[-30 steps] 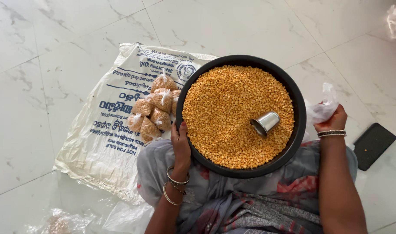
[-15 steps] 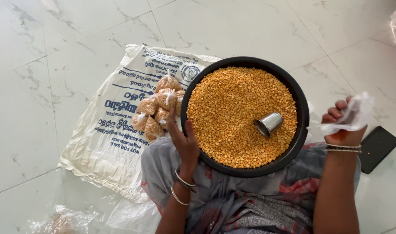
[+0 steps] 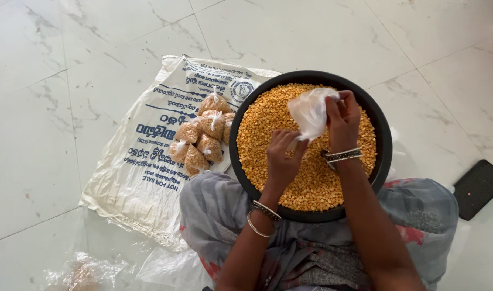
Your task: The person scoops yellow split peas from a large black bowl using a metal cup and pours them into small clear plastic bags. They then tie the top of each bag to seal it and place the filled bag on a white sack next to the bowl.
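The pan (image 3: 384, 156) of split lentils (image 3: 257, 134) rests on the person's lap. Over the pan, both hands hold a plastic bag (image 3: 310, 112). Left of the pan, filled packets (image 3: 200, 141) lie on a sack (image 3: 133, 183) spread on the floor (image 3: 68, 64). Right of the pan lies a phone (image 3: 478, 188).

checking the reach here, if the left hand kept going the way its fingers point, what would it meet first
The left hand points up-right into the clear plastic bag it already pinches; past that, probably the right hand, though depth is unclear.
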